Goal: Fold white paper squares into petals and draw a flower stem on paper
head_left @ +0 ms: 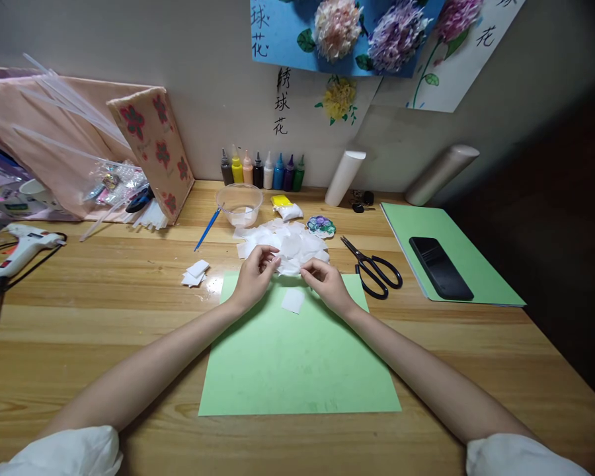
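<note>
A pile of thin white paper pieces (297,244) lies at the far edge of a green sheet (297,370). At the pile's near side, my left hand (256,274) is closed in a pinch on a white paper piece, its fingertips partly overlapping the pile. My right hand (326,283) pinches the paper from the other side, thumb against forefinger. Whether both hold the very same piece is hard to tell against the white pile. A single white paper square (293,301) rests flat on the green sheet between my wrists.
Black-handled scissors (374,268) lie right of the pile; a phone (440,268) sits on green paper. Behind are a clear bowl (239,206), paint bottles (262,172) and a white roll (345,178). Leftward are a blue brush (207,229), folded white paper (196,273) and a glue gun (22,250).
</note>
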Demonstrator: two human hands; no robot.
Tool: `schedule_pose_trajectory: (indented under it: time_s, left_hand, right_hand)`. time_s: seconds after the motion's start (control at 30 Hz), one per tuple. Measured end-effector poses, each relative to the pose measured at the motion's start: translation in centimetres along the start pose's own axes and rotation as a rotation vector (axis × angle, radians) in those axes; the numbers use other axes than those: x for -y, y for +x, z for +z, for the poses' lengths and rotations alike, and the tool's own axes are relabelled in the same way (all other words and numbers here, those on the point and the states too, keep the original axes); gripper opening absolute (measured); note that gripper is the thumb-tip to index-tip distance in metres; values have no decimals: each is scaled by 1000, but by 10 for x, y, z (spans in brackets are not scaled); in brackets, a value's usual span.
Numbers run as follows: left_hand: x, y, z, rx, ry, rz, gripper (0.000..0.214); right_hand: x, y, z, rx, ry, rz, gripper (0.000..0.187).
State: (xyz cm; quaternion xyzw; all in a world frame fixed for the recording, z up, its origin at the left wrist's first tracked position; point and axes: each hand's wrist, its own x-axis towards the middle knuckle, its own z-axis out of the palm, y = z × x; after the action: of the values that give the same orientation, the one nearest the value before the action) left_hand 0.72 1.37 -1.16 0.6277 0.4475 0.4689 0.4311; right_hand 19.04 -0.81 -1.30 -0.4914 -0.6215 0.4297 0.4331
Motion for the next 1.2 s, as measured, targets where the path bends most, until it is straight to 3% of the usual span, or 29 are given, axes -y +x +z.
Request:
schedule_pose_trajectory:
  time_s: [0.13,0.33,0.53,0.67,0.77,0.87,1.2]
  left_hand:
    - [2,1,0,-43,-30,-9,19]
    - [6,4,-3,-204,26,-26,19]
    - [7,5,-6,-331,206,-77,22]
    - [-4,-2,-4,-262,451,122,23]
    - [-13,-8,-1,-55,548,296,16]
    - [-16,-12,2,124,596,389,22]
    - [-10,-7,1,52,543,271,18]
  right_hand:
    - [0,1,0,-16,10,9,17]
    - [0,1,-1,-55,22,36,21]
    - [2,1,-1,-63,31,47,19]
    - [3,1,0,-31,26,43,20]
    - [3,1,0,-5,30,29,20]
    - [4,0,0,40,40,12,20]
    - [3,-1,1,54,-5,-19,19]
